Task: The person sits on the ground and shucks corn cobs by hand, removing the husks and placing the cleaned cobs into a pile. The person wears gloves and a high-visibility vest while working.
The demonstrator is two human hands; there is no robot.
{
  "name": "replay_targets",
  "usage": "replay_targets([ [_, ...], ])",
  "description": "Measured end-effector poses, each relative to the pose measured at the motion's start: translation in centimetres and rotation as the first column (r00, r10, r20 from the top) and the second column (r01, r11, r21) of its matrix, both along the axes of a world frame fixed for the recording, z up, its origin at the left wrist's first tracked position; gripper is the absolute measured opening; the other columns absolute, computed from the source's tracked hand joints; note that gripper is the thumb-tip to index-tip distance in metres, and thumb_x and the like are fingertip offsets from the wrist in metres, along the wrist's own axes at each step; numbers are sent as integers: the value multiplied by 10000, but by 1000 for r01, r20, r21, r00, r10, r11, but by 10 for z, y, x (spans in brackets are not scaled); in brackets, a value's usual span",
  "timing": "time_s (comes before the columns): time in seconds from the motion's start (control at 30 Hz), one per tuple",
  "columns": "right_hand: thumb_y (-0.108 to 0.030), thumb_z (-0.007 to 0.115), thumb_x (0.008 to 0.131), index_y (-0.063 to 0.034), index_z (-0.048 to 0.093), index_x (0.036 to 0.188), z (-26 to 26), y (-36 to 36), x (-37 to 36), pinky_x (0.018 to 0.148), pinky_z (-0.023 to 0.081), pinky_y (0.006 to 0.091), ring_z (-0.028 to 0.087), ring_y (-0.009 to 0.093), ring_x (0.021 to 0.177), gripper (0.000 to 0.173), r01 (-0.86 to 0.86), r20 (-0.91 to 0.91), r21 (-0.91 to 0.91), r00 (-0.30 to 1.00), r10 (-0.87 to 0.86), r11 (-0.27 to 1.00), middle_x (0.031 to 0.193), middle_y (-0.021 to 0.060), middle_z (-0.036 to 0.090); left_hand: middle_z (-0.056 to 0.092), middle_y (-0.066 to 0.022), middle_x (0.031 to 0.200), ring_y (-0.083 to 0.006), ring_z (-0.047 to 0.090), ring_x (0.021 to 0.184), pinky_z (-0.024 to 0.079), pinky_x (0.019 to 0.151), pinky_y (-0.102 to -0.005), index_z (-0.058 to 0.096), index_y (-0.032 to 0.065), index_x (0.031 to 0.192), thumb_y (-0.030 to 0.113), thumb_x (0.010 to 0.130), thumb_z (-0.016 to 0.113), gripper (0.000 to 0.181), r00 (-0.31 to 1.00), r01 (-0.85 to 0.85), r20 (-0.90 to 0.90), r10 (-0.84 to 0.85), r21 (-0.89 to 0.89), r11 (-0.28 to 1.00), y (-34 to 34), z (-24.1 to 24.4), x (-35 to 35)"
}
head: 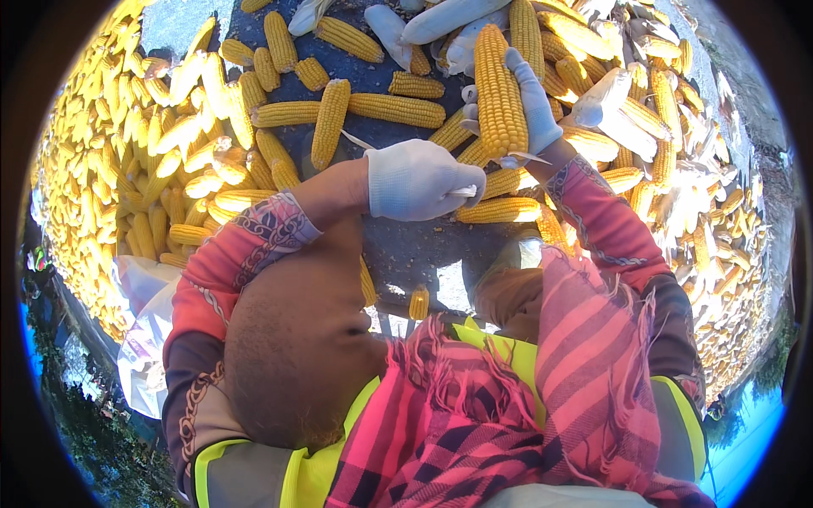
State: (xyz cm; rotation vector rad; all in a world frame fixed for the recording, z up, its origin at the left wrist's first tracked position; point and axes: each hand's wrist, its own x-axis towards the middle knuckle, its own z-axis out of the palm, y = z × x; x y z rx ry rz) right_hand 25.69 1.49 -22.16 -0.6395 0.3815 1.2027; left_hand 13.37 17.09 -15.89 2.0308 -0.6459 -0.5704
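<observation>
My right hand [540, 117], in a pale knitted glove, holds a large husked yellow corn cob [498, 92] upright in the picture, its fingers curled around the far side. A scrap of dry husk [530, 157] hangs at the cob's lower end. My left hand [422, 181], gloved too, is closed in a fist below and left of that cob, apart from it. A small pale piece [463, 192] sticks out of the fist; whether it is husk or a tool is unclear. Just beyond the left wrist, a yellow cob [330, 124] lies across others on a dark surface [406, 244].
A large heap of husked cobs [146, 159] spreads along the left. More cobs mixed with dry husks [667, 127] pile up on the right. Pale husk-covered ears [444, 22] lie at the top. A whitish plastic sack [149, 336] is at lower left.
</observation>
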Motion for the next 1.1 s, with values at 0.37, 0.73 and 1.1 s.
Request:
replay_targets([
  [0.37, -322, 457, 910, -51, 289, 1329, 60, 42, 27, 943, 399, 358, 492, 203, 1089, 526, -155, 565, 125, 823, 58, 980, 1213, 129, 467, 589, -8, 705, -36, 516, 582, 420, 510, -163, 612, 10, 891, 52, 823, 538, 109, 154, -949, -167, 974, -300, 98, 174, -48, 62],
  [0.73, -205, 496, 896, 18, 511, 1124, 25, 17, 25, 776, 463, 272, 584, 143, 842, 319, -306, 581, -306, 690, 432, 901, 925, 92, 606, 619, -130, 898, -246, 586, 811, 457, 734, -327, 585, 35, 986, 355, 699, 663, 437, 606, -476, -188, 773, 693, 541, 234, -145, 114],
  [1.1, -210, 536, 872, 16, 542, 1087, -13, 39, 18, 749, 447, 254, 548, 124, 821, 312, -288, 683, -510, 437, 585, 810, 894, 56, 594, 584, -90, 804, -191, 555, 695, 459, 677, -333, 534, 53, 1110, 371, 831, 518, 423, 635, -691, 210, 744, 586, 424, 194, -141, 111],
])
